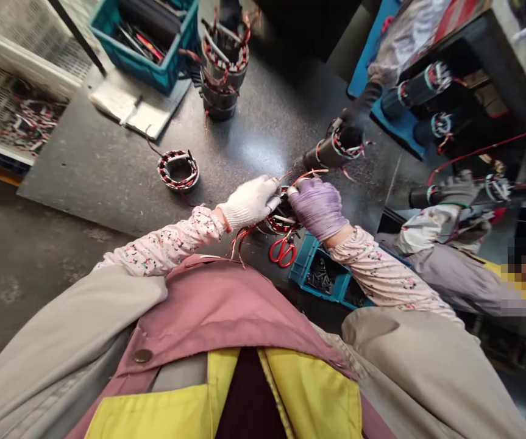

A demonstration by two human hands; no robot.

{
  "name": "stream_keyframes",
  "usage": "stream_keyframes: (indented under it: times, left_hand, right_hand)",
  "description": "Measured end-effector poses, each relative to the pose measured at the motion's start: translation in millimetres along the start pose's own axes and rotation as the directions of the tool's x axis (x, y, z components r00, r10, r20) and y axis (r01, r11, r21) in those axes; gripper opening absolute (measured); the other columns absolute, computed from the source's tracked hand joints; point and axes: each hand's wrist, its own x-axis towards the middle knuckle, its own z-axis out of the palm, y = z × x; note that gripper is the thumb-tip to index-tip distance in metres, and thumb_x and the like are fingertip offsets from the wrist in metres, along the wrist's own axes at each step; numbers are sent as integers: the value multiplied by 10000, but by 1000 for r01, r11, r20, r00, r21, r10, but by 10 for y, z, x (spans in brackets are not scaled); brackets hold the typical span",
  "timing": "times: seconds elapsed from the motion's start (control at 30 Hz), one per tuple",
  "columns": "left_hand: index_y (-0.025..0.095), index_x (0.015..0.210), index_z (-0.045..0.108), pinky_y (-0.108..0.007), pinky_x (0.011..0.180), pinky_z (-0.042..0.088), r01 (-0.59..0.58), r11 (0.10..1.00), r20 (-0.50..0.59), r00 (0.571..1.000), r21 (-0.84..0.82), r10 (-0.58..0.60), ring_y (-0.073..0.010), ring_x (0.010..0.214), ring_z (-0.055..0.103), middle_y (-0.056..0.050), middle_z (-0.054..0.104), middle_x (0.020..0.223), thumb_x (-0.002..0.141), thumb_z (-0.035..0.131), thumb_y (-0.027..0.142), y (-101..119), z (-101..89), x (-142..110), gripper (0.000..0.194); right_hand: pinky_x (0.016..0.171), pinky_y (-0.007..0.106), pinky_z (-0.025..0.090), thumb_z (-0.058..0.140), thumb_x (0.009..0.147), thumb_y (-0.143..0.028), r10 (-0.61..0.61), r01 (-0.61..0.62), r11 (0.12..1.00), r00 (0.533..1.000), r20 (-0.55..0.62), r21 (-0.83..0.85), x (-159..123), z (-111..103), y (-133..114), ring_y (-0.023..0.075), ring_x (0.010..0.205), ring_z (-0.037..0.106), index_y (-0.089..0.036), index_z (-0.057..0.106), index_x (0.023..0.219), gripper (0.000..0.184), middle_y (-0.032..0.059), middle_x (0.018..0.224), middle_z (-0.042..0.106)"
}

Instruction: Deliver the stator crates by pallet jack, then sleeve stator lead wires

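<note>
A motor stator (pixel 282 225) with red and black wires and white sleeves around its rim is at the table's near edge, partly hidden by both hands. My left hand (pixel 252 201), in a white knit glove, pinches at its left rim, a thin wire end showing at the fingertips. My right hand (pixel 320 207), in a purple glove, is closed at the right rim on an orange-red lead wire (pixel 311 174). Loose wire ends (pixel 239 241) hang out toward my lap. Just below the stator are red-handled scissors (pixel 283 252).
Another stator (pixel 178 171) stands to the left, behind it a stack of stators (pixel 221 79). A teal crate (pixel 144 52) holds tools; a notebook (pixel 128 107) lies nearby. Small black parts fill a teal bin (pixel 308 268). A co-worker's dark-gloved hand (pixel 363 110) touches a stator (pixel 333 149) at right.
</note>
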Motion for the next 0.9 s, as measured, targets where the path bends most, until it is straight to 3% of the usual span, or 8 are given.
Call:
stream_keyframes:
  times: [0.17, 0.3, 0.47, 0.57, 0.63, 0.73, 0.83, 0.9]
  left_hand:
    - [132, 1099, 630, -366, 933, 489, -2, 1000, 21, 1000, -18, 3, -245, 1013, 617, -120, 649, 1088, 918, 474, 265, 15, -34, 8, 274]
    - [132, 1077, 638, -357, 902, 497, 7, 999, 7, 1000, -40, -7, -232, 965, 621, -119, 650, 1059, 915, 477, 261, 28, -40, -11, 263]
    - [142, 1067, 640, -344, 915, 489, -57, 996, -5, 998, -66, 57, -222, 981, 615, -105, 650, 1055, 925, 490, 270, -8, -55, 0, 243]
    - [163, 1289, 558, -330, 893, 487, -116, 993, 33, 993, 17, 116, -228, 1046, 618, -124, 590, 1254, 918, 541, 296, 23, -94, 146, 394]
    - [216, 1412, 473, -322, 839, 487, -202, 969, 136, 974, 142, 183, -228, 1034, 634, -125, 529, 1365, 906, 563, 298, 101, -123, 314, 520]
    - [251, 1371, 549, -323, 789, 473, -387, 868, 385, 886, 310, 258, -228, 991, 652, -110, 585, 1307, 939, 483, 286, 299, -166, 589, 438]
    - [201, 1174, 704, -340, 802, 459, -453, 775, 559, 814, 441, 157, -251, 983, 652, -123, 686, 1112, 944, 433, 252, 506, -223, 774, 359]
    - [164, 1063, 756, -353, 797, 459, -406, 760, 567, 822, 507, 61, -268, 949, 658, -139, 719, 994, 910, 467, 228, 582, -266, 834, 333]
  right_hand:
    - [693, 350, 401, 353, 950, -203, -79, 78, 997, 991, 112, 15, 156, 20, 141, 301, 929, 601, -70, 701, 1022, 379, 222, 1051, 673]
    - [737, 342, 452, 436, 933, -299, 142, -122, 949, 988, -52, 289, 206, 243, 317, 255, 864, 638, -120, 714, 942, 331, 142, 961, 716]
    - [688, 324, 497, 473, 920, -371, 407, -172, 691, 895, -182, 702, 3, 374, 355, 201, 716, 630, -184, 678, 820, 295, 58, 765, 686]
    - [760, 345, 526, 450, 960, -386, 496, -70, 666, 786, -370, 743, -264, 317, 305, 208, 805, 647, -195, 664, 896, 294, 80, 860, 693]
    - [846, 364, 526, 456, 975, -379, 437, 6, 734, 761, -479, 679, -429, 323, 248, 219, 902, 651, -192, 666, 926, 286, 101, 932, 695]
    - [904, 396, 523, 505, 970, -401, 208, 132, 844, 812, -545, 519, -597, 453, 120, 250, 1014, 634, -172, 684, 981, 290, 141, 1065, 686]
    - [944, 457, 515, 571, 940, -445, 80, 181, 897, 833, -548, 405, -675, 629, -11, 302, 1119, 591, -130, 674, 1105, 370, 194, 1221, 637]
    - [992, 492, 494, 589, 933, -431, 66, 180, 902, 841, -537, 393, -689, 719, -66, 324, 1183, 555, -114, 645, 1185, 409, 205, 1290, 604]
